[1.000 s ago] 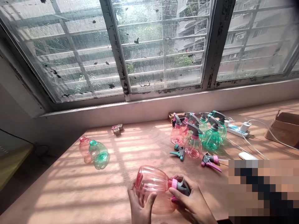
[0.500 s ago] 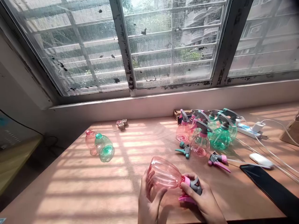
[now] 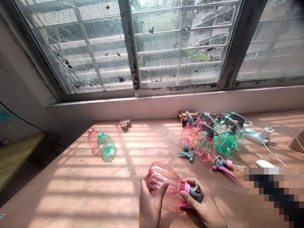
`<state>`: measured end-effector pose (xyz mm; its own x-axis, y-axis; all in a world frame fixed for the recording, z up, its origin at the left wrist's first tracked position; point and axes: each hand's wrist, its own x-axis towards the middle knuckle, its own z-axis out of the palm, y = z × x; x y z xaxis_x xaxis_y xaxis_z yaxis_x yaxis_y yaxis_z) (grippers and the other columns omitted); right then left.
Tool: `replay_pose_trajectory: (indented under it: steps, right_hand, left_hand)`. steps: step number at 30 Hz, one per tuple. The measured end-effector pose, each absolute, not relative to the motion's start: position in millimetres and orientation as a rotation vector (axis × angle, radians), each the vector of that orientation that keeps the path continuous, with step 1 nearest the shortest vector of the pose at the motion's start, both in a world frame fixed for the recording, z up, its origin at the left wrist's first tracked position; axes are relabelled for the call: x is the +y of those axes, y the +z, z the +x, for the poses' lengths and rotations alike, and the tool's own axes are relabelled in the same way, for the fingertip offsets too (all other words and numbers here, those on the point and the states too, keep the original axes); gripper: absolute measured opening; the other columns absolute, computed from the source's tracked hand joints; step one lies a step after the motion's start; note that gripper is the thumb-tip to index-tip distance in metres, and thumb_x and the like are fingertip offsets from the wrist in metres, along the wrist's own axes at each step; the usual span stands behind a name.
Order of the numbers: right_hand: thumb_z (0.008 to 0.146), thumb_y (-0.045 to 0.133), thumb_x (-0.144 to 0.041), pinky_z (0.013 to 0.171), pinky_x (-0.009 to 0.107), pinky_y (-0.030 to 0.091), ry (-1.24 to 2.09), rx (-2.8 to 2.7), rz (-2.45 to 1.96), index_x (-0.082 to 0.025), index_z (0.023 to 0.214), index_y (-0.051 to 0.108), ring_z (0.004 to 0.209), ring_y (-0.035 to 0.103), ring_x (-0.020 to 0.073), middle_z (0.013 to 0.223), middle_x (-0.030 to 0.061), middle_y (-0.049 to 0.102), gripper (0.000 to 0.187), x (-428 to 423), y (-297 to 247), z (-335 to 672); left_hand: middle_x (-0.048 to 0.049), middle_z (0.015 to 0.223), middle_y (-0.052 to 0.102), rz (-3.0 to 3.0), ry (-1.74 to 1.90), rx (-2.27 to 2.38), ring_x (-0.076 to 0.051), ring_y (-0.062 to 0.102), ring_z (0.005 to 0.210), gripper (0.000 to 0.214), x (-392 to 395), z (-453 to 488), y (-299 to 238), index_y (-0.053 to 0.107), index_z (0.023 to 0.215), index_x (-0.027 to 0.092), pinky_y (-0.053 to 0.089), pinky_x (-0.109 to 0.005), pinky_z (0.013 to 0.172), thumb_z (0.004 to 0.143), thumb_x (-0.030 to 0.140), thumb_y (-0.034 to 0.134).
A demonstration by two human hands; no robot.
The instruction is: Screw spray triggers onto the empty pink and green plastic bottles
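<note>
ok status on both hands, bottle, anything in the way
Left hand cupping translucent pink spray bottle; right hand gripping its spray head. Bottle held sideways, tilted. Nothing blocking either hand; loose pink-and-grey trigger sprayer lies beyond right.

Pink bottle (image 3: 163, 179), 6 o'clock: looks clear, glossy plastic — smooth | spray head (image 3: 196, 193): matt plastic | tabletop (image 3: 95, 193): smooth, low sheen | window frame (image 3: 131, 50), 11 o'clock: rough — flaking | green bottle (image 3: 108, 150), 8 o'clock: glossy plastic

Left hand (image 3: 152, 201) cupped, thumb raised; right hand (image 3: 200, 201) apparently curled.
</note>
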<state>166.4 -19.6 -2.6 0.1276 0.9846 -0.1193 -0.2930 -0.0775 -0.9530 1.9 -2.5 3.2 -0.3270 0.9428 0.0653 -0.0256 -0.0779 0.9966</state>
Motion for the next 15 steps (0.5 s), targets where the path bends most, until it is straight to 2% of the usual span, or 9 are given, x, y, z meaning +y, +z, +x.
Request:
replay_pose_trajectory:
  steps: [2, 7, 12, 15]
  right_hand:
    - [0.066, 0.096, -0.057, 0.058, 0.03, 0.062, 1.289, -0.846, -1.14, -0.018, 0.096, 0.077, 0.064, 0.066, 0.017, 0.08, 0.0009, 0.073, 0.052, -19.8, -1.8, 164.6]
    - [0.066, 0.095, -0.058, 0.07, 0.036, 0.066, 1.326, -0.896, -1.111, -0.019, 0.097, 0.081, 0.074, 0.071, 0.0227, 0.085, 0.0045, 0.077, 0.052, -20.8, 2.6, 162.1]
    - [0.067, 0.095, -0.054, 0.073, 0.031, 0.062, 1.19, -0.992, -1.142, -0.023, 0.091, 0.08, 0.082, 0.073, 0.0257, 0.09, 0.0053, 0.079, 0.042, -19.4, 1.6, 166.5]
    - [0.068, 0.094, -0.056, 0.072, 0.031, 0.061, 1.191, -0.981, -1.157, -0.023, 0.093, 0.08, 0.081, 0.072, 0.0248, 0.088, 0.0049, 0.079, 0.044, -19.4, -1.2, 166.3]
  left_hand:
    - [-0.0043, 0.088, 0.073, 1.067, 1.501, 1.439, -0.028, 0.074, 0.087, 0.056, -1.3, 0.0, 6.6, 0.06, 0.107, 0.022, 0.057, -0.038, 0.082, 0.076, 0.06, 0.086]
    - [-0.0054, 0.094, 0.072, 1.003, 1.564, 1.477, -0.029, 0.073, 0.093, 0.065, -3.2, -1.5, 9.2, 0.058, 0.117, 0.021, 0.055, -0.039, 0.087, 0.077, 0.066, 0.082]
    - [-0.0057, 0.099, 0.071, 0.963, 1.604, 1.438, -0.027, 0.072, 0.095, 0.065, -6.1, -1.3, 8.1, 0.055, 0.12, 0.021, 0.056, -0.037, 0.087, 0.08, 0.066, 0.079]
    - [-0.0063, 0.099, 0.072, 0.97, 1.61, 1.413, -0.027, 0.073, 0.097, 0.067, -6.3, 1.1, 6.9, 0.056, 0.125, 0.02, 0.057, -0.036, 0.088, 0.08, 0.063, 0.081]
